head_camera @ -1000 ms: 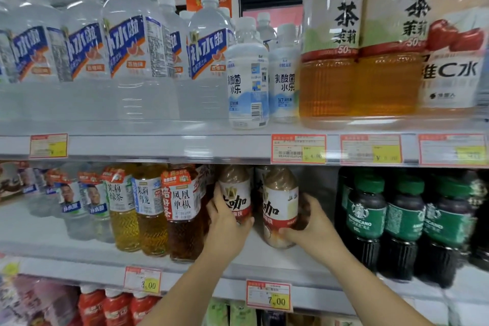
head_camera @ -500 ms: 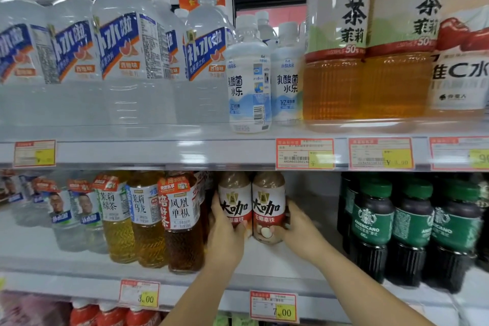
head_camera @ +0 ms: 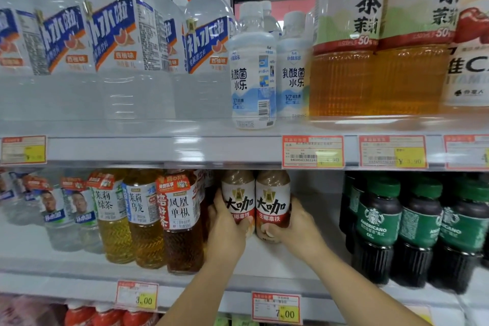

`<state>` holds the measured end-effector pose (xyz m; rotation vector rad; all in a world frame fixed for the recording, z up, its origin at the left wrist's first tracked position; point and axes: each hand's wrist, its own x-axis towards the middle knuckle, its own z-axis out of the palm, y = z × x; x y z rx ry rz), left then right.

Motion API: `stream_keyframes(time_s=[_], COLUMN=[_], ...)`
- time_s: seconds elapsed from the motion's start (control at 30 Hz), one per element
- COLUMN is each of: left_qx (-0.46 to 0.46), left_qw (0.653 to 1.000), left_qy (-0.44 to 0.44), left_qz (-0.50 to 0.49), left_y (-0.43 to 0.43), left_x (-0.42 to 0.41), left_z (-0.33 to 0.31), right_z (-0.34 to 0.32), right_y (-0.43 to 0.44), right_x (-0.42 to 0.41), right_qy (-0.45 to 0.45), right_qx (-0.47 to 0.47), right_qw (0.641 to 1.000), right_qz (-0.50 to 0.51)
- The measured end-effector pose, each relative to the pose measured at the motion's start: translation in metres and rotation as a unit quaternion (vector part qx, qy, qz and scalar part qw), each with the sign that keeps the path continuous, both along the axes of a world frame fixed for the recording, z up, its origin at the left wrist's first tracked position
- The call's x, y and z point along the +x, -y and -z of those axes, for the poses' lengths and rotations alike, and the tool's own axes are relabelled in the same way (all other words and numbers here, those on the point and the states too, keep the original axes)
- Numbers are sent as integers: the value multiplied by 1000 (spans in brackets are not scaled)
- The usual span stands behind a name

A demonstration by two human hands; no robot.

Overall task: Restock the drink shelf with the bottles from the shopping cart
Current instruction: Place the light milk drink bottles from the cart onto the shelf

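Observation:
Two brown latte bottles with white-and-red labels stand upright, side by side and touching, on the middle shelf [head_camera: 277, 264]. My left hand [head_camera: 225, 230] grips the left latte bottle [head_camera: 238, 197] from its left side. My right hand [head_camera: 293, 230] grips the right latte bottle [head_camera: 272, 198] low on its right side. The bottle caps are hidden behind the upper shelf's front rail. The shopping cart is out of view.
Tea bottles [head_camera: 180, 219] stand right beside the left hand. Dark Americano bottles with green labels [head_camera: 378, 225] stand to the right, with a bare gap of shelf between. The upper shelf holds large water bottles [head_camera: 127, 55], small white bottles [head_camera: 252, 74] and big tea bottles [head_camera: 346, 42].
The right bottle was tilted and apart a second ago; both hands have brought the two bottles together, upright, with labels facing front.

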<state>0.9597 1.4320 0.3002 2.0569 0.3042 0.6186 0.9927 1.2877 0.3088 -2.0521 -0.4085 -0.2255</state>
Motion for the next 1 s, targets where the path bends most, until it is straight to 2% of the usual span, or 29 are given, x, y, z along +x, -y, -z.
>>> stream_keyframes(time_s=[0.23, 0.37, 0.47, 0.57, 0.67, 0.8, 0.9, 1.0], left_qx=[9, 64, 145, 177, 168, 83, -25, -84], left_qw=[1000, 993, 973, 966, 975, 971, 938, 890], left_qy=[-11, 81, 155, 184, 128, -4, -123, -223], left_qz=[15, 62, 91, 49, -67, -225, -322, -389], left_y=[1, 5, -8, -39, -79, -121, -133, -131], left_x=[-5, -53, -111, -166, -223, -312, -381, -439], left_z=[-8, -13, -3, 32, 87, 181, 249, 309], right_z=[0, -4, 0, 29, 76, 149, 212, 283], right_y=[-1, -1, -17, -51, -96, -158, -201, -240], right_x=[-4, -46, -91, -128, -159, -200, -230, -257], right_qy=[3, 145, 250, 233, 179, 105, 53, 8], right_qx=[1, -6, -21, -67, -114, -164, -222, -284], right_qw=[1000, 988, 967, 950, 930, 898, 859, 805], right_qz=[4, 58, -49, -197, -300, -395, -457, -521])
